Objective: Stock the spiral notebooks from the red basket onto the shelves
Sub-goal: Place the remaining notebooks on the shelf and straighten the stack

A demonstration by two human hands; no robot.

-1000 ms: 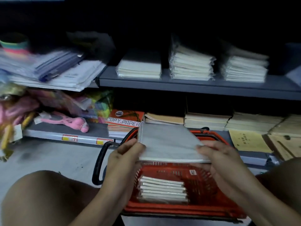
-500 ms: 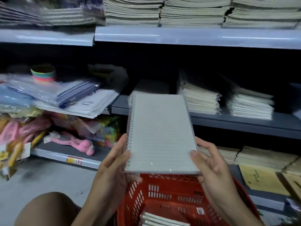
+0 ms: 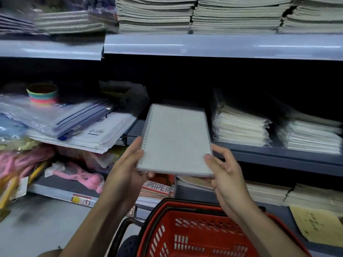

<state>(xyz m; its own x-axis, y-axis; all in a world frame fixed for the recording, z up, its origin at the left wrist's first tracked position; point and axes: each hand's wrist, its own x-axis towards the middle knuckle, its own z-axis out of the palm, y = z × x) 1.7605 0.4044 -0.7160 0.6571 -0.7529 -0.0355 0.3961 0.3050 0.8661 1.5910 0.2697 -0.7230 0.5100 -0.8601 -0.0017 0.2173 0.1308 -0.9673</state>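
A grey spiral notebook (image 3: pixel 176 140) with its coil along the left edge is held flat between both hands, its far end over the front of the middle shelf (image 3: pixel 278 158). My left hand (image 3: pixel 128 169) grips its near left corner. At its near right corner, my right hand (image 3: pixel 224 173) holds it with the thumb on top. The red basket (image 3: pixel 200 230) stands below my forearms; its contents are out of view. Two stacks of wrapped notebooks (image 3: pixel 241 127) lie on the same shelf to the right.
The upper shelf (image 3: pixel 204 45) carries tall piles of exercise books (image 3: pixel 235 13). At the left are plastic folders (image 3: pixel 61 115), a striped cup (image 3: pixel 42 94) and pink toys (image 3: pixel 78 175). A copy paper pack (image 3: pixel 157 190) and yellow books (image 3: pixel 315 225) sit on the lowest shelf.
Both hands have lifted the notebook out of the basket and carried it up and forward to the middle shelf. The view has tilted upward, showing the upper shelf.
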